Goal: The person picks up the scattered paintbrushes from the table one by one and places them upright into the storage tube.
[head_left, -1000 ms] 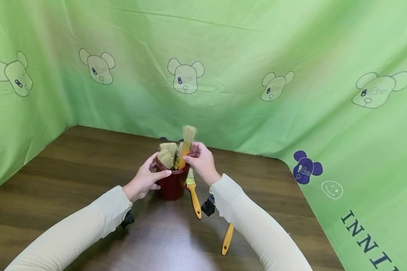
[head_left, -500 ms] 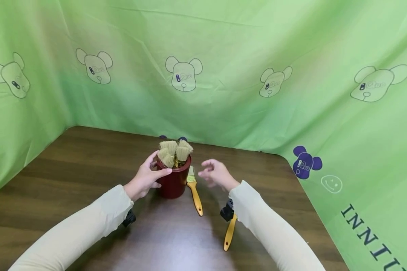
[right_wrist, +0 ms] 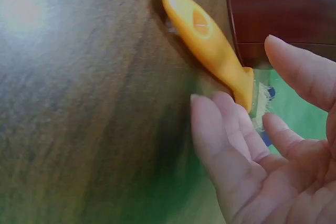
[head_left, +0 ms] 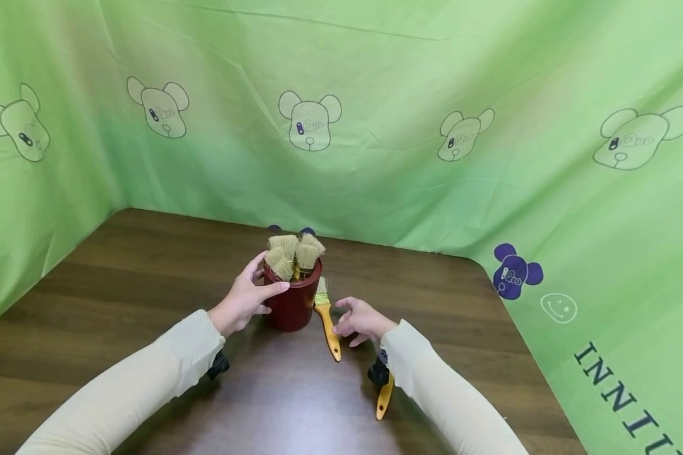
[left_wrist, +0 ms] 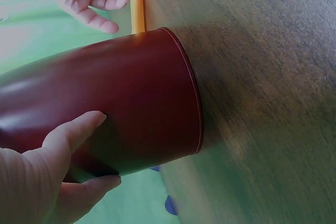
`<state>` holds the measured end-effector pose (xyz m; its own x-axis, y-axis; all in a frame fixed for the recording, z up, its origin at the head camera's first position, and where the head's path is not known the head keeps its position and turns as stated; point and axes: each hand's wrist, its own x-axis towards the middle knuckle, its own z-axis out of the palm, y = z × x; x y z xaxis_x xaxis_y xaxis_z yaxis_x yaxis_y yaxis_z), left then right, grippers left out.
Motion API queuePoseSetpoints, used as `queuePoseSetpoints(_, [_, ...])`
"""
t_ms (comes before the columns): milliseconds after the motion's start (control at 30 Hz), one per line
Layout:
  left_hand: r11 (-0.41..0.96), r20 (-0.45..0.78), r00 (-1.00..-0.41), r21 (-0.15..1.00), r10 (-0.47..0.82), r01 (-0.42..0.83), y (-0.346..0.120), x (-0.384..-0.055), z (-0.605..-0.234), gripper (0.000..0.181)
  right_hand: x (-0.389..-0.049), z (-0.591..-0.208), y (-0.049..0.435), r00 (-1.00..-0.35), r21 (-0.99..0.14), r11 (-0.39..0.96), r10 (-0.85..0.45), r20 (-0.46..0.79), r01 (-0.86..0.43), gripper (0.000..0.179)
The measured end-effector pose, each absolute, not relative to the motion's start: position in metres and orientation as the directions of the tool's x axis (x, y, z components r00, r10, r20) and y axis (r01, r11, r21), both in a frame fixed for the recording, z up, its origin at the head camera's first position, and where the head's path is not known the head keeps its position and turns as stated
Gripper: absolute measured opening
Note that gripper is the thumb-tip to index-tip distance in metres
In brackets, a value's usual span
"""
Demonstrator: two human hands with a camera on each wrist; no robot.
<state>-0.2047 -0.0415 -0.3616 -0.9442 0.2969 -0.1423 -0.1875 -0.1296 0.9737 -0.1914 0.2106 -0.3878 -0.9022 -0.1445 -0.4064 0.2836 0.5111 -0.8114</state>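
Note:
A dark red pot point(head_left: 290, 308) stands upright on the table, holding several paintbrushes point(head_left: 295, 253) with their pale bristles up. My left hand point(head_left: 243, 300) grips the pot from its left side, thumb near the rim. Just right of the pot lies a paintbrush point(head_left: 327, 328) with a yellow handle, bristles toward the back. Beside that handle is my right hand point(head_left: 364, 321), fingers loosely bent and holding nothing. In the right wrist view the yellow handle point(right_wrist: 205, 40) lies just past my fingertips point(right_wrist: 207, 114); I cannot tell whether they touch.
Another yellow-handled paintbrush point(head_left: 384, 401) lies nearer the front, partly hidden under my right wrist and its black camera point(head_left: 379, 370). Green printed cloth point(head_left: 375, 158) hangs behind and beside the brown wooden table point(head_left: 119, 284).
My right hand has let go of a paintbrush in the pot, then moved right and down toward the brush lying on the table. The left hand keeps its grip on the pot.

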Motion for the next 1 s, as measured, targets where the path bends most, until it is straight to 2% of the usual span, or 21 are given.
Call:
queuePoseSetpoints(267, [-0.140, -0.141, -0.944, 0.972, 0.298, -0.189, -0.040, -0.206, -0.362, 0.085, -0.194, -0.394, 0.206, -0.935, -0.800, 0.545, -0.076, -0.346, 0.251, 0.056])
queuePoseSetpoints(500, [-0.123, -0.152, -0.945, 0.973, 0.291, -0.194, -0.042, -0.205, -0.362, 0.085, -0.192, -0.398, 0.194, -0.941, -0.779, 0.585, -0.075, -0.329, 0.225, 0.061])
queuePoseSetpoints(1000, [-0.118, -0.143, -0.950, 0.976, 0.278, -0.181, -0.043, -0.205, -0.364, 0.084, -0.195, -0.401, 0.185, -0.932, -0.767, 0.569, -0.005, -0.363, 0.296, 0.055])
